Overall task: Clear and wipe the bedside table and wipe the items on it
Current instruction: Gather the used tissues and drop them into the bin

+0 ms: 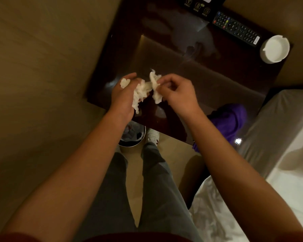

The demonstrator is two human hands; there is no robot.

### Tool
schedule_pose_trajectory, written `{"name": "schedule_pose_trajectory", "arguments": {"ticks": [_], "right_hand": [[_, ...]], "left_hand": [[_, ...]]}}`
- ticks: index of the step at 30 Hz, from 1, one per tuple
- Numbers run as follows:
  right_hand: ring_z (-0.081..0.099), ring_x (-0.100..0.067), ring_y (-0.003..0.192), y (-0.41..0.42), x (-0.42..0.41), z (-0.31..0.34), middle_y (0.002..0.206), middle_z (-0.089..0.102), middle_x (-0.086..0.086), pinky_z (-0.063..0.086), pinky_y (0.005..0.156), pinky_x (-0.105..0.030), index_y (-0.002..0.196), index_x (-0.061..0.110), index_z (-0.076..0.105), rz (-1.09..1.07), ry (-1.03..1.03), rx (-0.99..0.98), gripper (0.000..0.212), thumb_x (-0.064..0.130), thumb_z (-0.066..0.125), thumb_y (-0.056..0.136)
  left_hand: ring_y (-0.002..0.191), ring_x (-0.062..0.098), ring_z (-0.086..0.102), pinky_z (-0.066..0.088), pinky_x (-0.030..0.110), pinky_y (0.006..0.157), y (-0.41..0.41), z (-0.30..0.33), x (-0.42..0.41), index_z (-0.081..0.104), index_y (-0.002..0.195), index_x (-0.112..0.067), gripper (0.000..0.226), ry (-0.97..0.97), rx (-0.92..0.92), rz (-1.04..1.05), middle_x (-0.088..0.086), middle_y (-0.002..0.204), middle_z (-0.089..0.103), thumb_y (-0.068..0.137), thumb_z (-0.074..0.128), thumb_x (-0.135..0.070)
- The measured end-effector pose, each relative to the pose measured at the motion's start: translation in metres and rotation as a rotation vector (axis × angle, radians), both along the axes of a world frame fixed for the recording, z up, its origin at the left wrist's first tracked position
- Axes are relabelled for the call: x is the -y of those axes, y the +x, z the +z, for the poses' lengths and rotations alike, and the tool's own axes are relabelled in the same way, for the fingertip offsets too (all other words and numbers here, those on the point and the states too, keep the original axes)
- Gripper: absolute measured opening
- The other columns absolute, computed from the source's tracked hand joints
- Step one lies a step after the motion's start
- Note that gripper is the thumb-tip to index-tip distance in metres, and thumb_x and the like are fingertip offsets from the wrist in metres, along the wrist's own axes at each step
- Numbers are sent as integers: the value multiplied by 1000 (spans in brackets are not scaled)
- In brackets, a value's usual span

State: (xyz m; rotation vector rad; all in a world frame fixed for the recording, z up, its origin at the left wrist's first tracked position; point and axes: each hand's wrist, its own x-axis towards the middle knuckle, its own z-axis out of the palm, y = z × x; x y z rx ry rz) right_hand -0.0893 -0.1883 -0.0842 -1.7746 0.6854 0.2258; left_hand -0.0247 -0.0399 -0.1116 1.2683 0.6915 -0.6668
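Tissue wad [143, 89] held over near desk [208, 81] edge, stretched between both grips: left hand [122, 98] curled round one end, right hand [177, 95] pinching the other. Judged step: readying the wipe. Next: press wad flat, sweep the glossy top. Remote [236, 28] and ashtray [274, 49] crowd far right corner; centre open. Bin [132, 137] sits below near edge.

A hotel bedroom, by the bed.
A dark shiny table [226, 88] stands next to a bed [287, 163] with white sheets. On the table lie a remote [237, 28], a white ashtray [274, 49] and a black sign card [198, 7]. A small bin [132, 137] sits on the floor.
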Motion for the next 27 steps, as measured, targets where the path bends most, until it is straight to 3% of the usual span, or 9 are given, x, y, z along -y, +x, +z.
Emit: {"name": "schedule_pose_trajectory", "arguments": {"ticks": [3,7,11,13,15,17,20,23,27], "right_hand": [[59,-17,68,-8,-18,6,76,66,1,50,68,-33,92,25,73,33,74,22,16,9,74,90],[64,-5,72,-14,-28,5,79,68,9,53,71,-25,99,19,75,24,-103,38,11,17,77,88],[61,-4,84,-21,-38,-2,105,62,6,54,72,-27,114,24,61,-16,-278,30,42,36,82,80],[62,-1,97,-24,-43,-4,124,58,5,52,79,-18,131,26,55,-1,-210,25,57,41,80,83],[64,1,102,-27,-51,-5,128,61,6,52,84,-13,140,25,54,-8,-39,14,56,40,74,90],[67,-1,101,-33,-65,-4,115,69,8,57,88,-23,137,24,57,-15,138,-14,46,37,69,95],[71,-6,92,-43,-91,-11,97,72,10,61,80,-31,127,25,65,61,198,-71,30,35,66,98],[75,-13,92,-57,-122,-23,103,75,0,65,73,-34,123,22,67,52,313,-140,24,27,64,99],[74,-20,100,-86,-177,-55,113,74,-5,63,82,-40,128,21,65,-56,359,-234,34,21,69,95]], "left_hand": [[87,21,75,61,32,76,-2,8,5,67,109,-9,14,-68,9,-44,8,92,75,97,67,-15],[91,21,74,58,32,78,-9,11,-1,66,107,-9,18,-99,68,-218,9,96,75,94,72,-19],[94,23,74,58,30,75,-17,11,-13,66,116,-2,24,-47,79,-235,15,106,75,93,70,-9],[93,22,75,59,29,74,-20,9,-24,67,115,-2,22,-53,83,-209,13,101,77,94,68,-9],[91,21,76,59,29,74,-26,9,-39,68,111,-6,17,-58,82,-185,10,97,77,93,67,-8],[89,19,76,59,29,73,-35,8,-58,69,104,-14,15,-23,93,-203,4,93,78,91,67,-8],[85,16,76,59,28,70,-51,0,-85,68,107,-19,19,9,41,-193,2,90,78,91,69,-8],[94,20,75,60,33,77,-64,-17,-107,63,120,-16,29,61,-5,-194,8,105,76,93,70,-14],[106,31,72,61,42,86,-88,-55,-145,62,122,-17,29,84,-91,-265,14,115,73,96,69,-27]]}}
